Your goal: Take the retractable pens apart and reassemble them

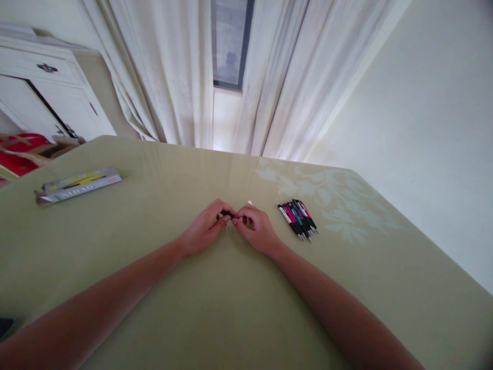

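Over the middle of the table my left hand (204, 228) is closed in a pinch on a slim black pen part (227, 213). Fingertips of my right hand (256, 226) meet the left ones and pinch the right end of that same part. Most of it is hidden by the fingers. A small white tip (250, 202) shows just behind my right hand; I cannot tell whether it is held. To the right of the hands lies a row of several pens (297, 218) with black grips and white, pink and green barrels, side by side.
A long printed box (79, 186) with yellow on it lies at the table's left. The pale green table (215, 308) has a leaf pattern at its far right. Beyond are a white cabinet (50, 87), curtains (165, 67) and red bags (23, 149). A dark object (5, 325) shows at lower left.
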Demonstrator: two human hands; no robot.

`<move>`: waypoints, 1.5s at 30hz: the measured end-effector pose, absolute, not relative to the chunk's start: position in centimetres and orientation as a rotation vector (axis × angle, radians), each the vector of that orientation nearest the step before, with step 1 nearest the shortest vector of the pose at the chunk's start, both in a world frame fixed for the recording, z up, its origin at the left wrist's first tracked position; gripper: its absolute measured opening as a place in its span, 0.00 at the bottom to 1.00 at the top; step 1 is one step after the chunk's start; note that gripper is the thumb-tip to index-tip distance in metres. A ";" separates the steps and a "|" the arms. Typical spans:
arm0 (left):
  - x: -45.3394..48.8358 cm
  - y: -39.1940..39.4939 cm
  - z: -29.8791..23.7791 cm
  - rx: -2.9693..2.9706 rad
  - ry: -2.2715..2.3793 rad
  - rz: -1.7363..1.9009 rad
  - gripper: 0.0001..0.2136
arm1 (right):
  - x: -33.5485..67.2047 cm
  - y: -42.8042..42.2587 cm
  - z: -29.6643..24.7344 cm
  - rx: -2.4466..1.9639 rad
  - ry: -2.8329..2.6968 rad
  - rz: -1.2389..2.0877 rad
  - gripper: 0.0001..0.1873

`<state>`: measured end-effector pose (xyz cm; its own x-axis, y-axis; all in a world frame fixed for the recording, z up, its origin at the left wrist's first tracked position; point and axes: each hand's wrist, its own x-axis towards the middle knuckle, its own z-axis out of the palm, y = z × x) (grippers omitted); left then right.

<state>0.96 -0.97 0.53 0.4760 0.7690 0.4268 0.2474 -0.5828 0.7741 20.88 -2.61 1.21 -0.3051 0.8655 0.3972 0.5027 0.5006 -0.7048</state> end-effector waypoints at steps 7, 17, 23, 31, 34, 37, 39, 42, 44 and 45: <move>1.0 -1.3 0.2 2.054 0.838 1.012 0.10 | 20.8 -2.7 1.1 -1.121 -2.013 0.570 0.04; 1.0 -1.5 0.3 1.994 0.945 1.008 0.13 | 20.8 -2.7 1.1 -1.137 -2.078 0.545 0.04; 1.0 -0.7 0.1 1.993 1.126 1.160 0.09 | 20.8 -2.5 0.6 -1.363 -2.103 0.340 0.03; 1.1 -0.6 0.1 2.019 1.129 1.114 0.09 | 20.3 -2.9 0.6 -1.501 -2.196 0.109 0.04; 1.1 -0.7 0.2 2.014 1.140 1.108 0.09 | 20.3 -2.9 0.7 -1.457 -2.218 0.150 0.01; 1.1 -0.7 0.2 2.024 1.135 1.106 0.09 | 20.4 -2.8 0.6 -1.443 -2.225 0.158 0.01; 1.1 -0.6 0.2 2.026 1.132 1.109 0.09 | 20.4 -2.8 0.6 -1.436 -2.223 0.159 0.01; 1.0 -0.6 0.1 2.028 1.131 1.122 0.08 | 20.4 -2.8 0.6 -1.405 -2.221 0.169 0.02; 1.0 -0.6 0.0 2.028 1.124 1.130 0.08 | 20.5 -2.8 0.5 -1.352 -2.243 0.184 0.03; 1.0 -0.6 0.0 2.025 1.122 1.132 0.08 | 20.5 -2.8 0.4 -1.319 -2.259 0.190 0.03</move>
<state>1.05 -0.56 -0.01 0.2945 0.8661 0.4040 0.3959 -0.4953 0.7732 20.48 -2.79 0.45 -0.3957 0.8453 0.3591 0.7733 0.5176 -0.3662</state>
